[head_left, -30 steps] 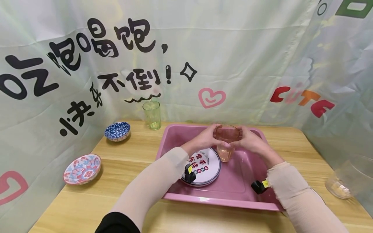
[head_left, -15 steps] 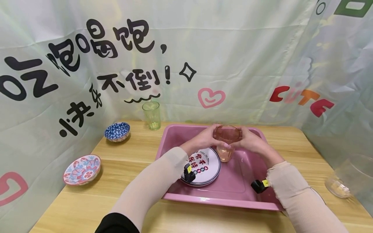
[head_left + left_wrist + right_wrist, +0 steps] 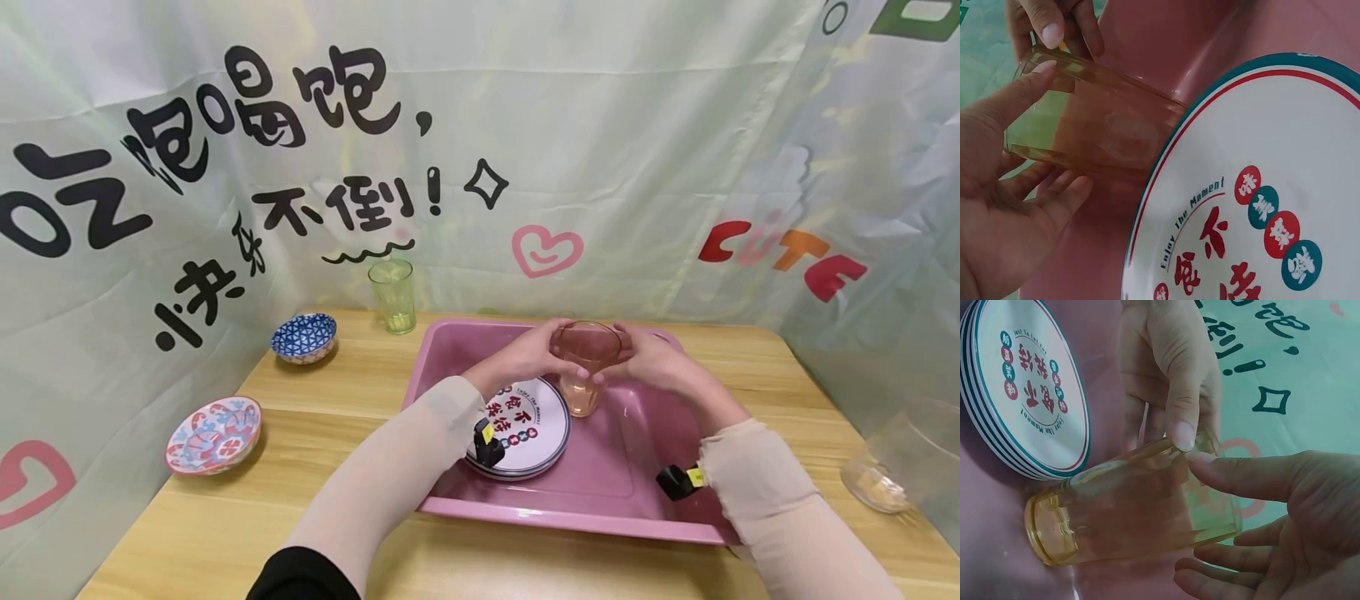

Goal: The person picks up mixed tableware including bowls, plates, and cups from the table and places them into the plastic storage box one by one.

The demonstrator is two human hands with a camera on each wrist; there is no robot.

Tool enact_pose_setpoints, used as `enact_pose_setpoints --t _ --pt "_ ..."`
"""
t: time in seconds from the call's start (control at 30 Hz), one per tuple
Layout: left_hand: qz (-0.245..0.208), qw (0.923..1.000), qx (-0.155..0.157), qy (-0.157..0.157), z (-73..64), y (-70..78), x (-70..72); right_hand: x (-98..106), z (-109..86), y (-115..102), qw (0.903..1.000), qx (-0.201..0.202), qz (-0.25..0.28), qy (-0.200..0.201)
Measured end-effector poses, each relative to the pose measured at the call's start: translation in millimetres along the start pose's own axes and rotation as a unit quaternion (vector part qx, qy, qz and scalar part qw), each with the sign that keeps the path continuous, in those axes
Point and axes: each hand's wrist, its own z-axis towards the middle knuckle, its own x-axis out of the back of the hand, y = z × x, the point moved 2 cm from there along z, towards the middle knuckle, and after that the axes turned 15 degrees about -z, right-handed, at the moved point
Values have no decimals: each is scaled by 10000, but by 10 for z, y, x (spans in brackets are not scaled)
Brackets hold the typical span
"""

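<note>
An amber drinking glass (image 3: 579, 385) stands upright in a pink basin (image 3: 525, 518), between both hands. My left hand (image 3: 528, 360) holds its upper left side; in the left wrist view the thumb lies across the near side of the rim, with fingers (image 3: 1072, 194) along the lower side. From the right, my right hand (image 3: 656, 362) also holds the glass near the rim, thumb forward and fingers (image 3: 1219, 556) beside the wall, more loosely. The two thumb tips nearly meet in front. Beside the glass is a stack of white plates (image 3: 536, 429) with blue-green rims and red lettering, partly hidden by my left wrist.
On the wooden table (image 3: 322, 417), a green glass (image 3: 393, 296), a blue patterned bowl (image 3: 303, 337) and a red-and-blue patterned bowl (image 3: 216, 437) stand left of the basin. A clear container (image 3: 892, 467) stands at right. A printed curtain (image 3: 637, 167) borders the table's back.
My right hand and forearm have shifted slightly right, with the right thumb a little farther from the left one. The left hand and the glass have stayed nearly in place.
</note>
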Motion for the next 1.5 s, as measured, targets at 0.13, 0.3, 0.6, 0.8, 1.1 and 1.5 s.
enact_pose_setpoints --t 0.13,0.3,0.6,0.8,1.1,1.5 --pt "232 9996 137 53 -25 67 25 41 -36 -13 9997 -103 -221 45" --pt "219 9988 435 -4 -114 190 118 91 -113 -16 9998 -24 208 -43" --pt "580 9979 287 101 -367 437 395 224 -286 8 9984 36 556 91" --pt "362 9989 207 235 -593 562 600 291 -407 31 9986 138 465 195" --pt "139 9975 230 650 -927 466 968 354 -603 162 9989 59 282 376" --pt "-746 9878 270 1337 -1324 149 1329 428 -933 460 9958 -38 9 912"
